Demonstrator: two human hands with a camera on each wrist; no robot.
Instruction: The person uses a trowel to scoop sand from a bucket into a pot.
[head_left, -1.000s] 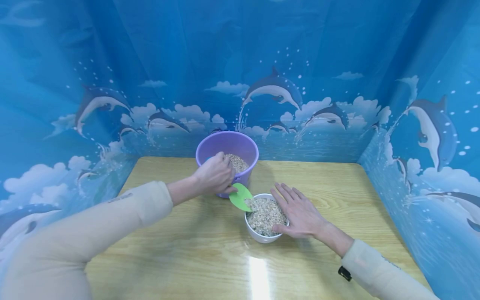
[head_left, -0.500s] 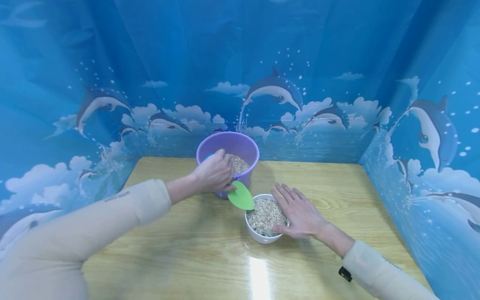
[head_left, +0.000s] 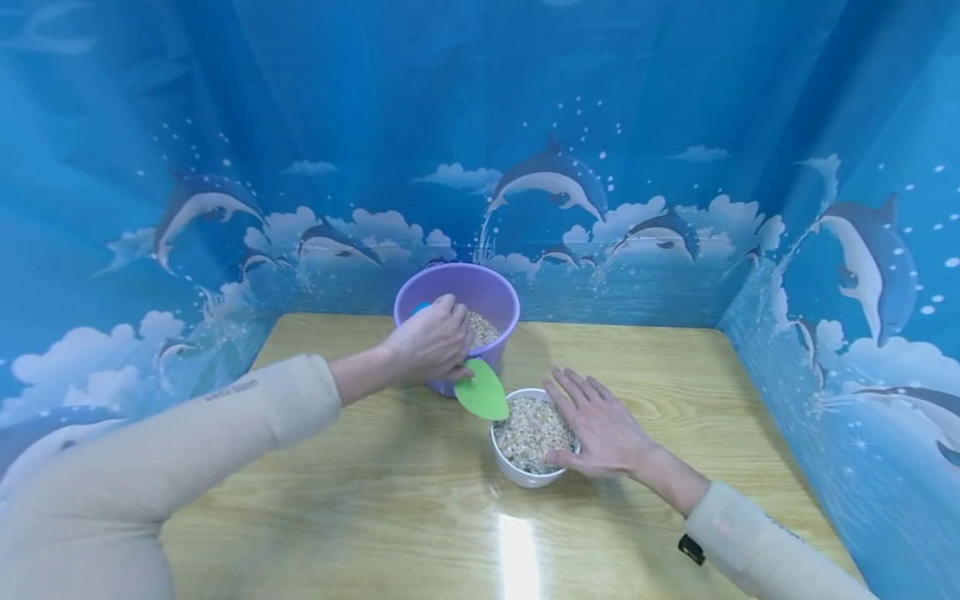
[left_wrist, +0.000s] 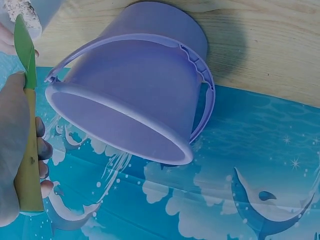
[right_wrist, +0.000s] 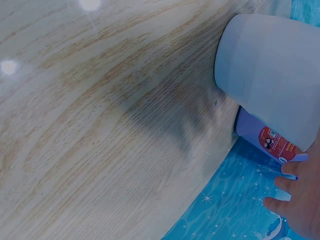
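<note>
My left hand [head_left: 433, 342] grips the handle of a small shovel with a green leaf-shaped blade [head_left: 482, 392]. In the left wrist view, the fingers wrap round its yellow shovel handle [left_wrist: 30, 160]. The blade's tip hangs over the left rim of a white bowl [head_left: 525, 478], which is heaped with pale, gravel-like grains [head_left: 534, 432]. My right hand [head_left: 600, 425] rests on the bowl's right side, fingers straight and spread, the thumb over the near rim. Seen from the right wrist, the bowl [right_wrist: 270, 75] stands upright, with my fingers beside it.
Behind the left hand stands a purple bucket [head_left: 498, 287], partly filled with similar grains [head_left: 482, 331]; a blue piece [head_left: 422, 307] shows inside. Its swing handle hangs down in the left wrist view. A dolphin-printed blue curtain [head_left: 360, 125] borders the wooden table [head_left: 360, 517].
The shovel blade has turned and lifted slightly, and the grains seen at its tip one second ago have gone off it. My right hand and the bowl stay put.
</note>
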